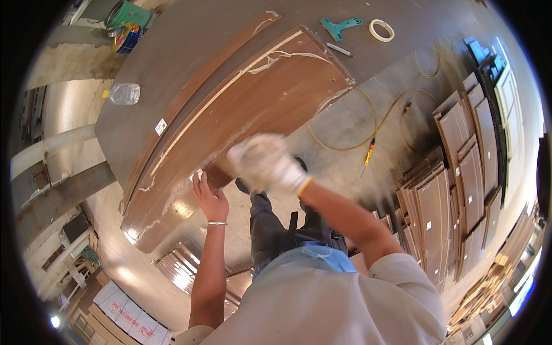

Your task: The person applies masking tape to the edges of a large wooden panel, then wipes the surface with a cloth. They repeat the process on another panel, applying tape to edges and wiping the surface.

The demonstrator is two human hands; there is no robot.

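Note:
A long brown panel (253, 109) with ragged white film along its edges lies on a grey worktable in front of me. My left hand (210, 198), bare with a bangle at the wrist, rests its stretched fingers on the panel's near part. A small white scrap (197, 173) shows at those fingertips. Over the panel's near edge, to the right, is my right hand (265, 160) in a white glove. Motion smears it, so its fingers and anything in them cannot be made out. A narrow brown strip (190, 95) lies along the panel's far side.
On the grey table (172, 40) are a teal scraper (340, 27), a tape roll (382, 30), a marker (339, 50) and a plastic bottle (123, 94). A yellow hose (345, 148) with an air nozzle (369, 154) lies on the floor. Brown panels (434, 213) stand stacked at right.

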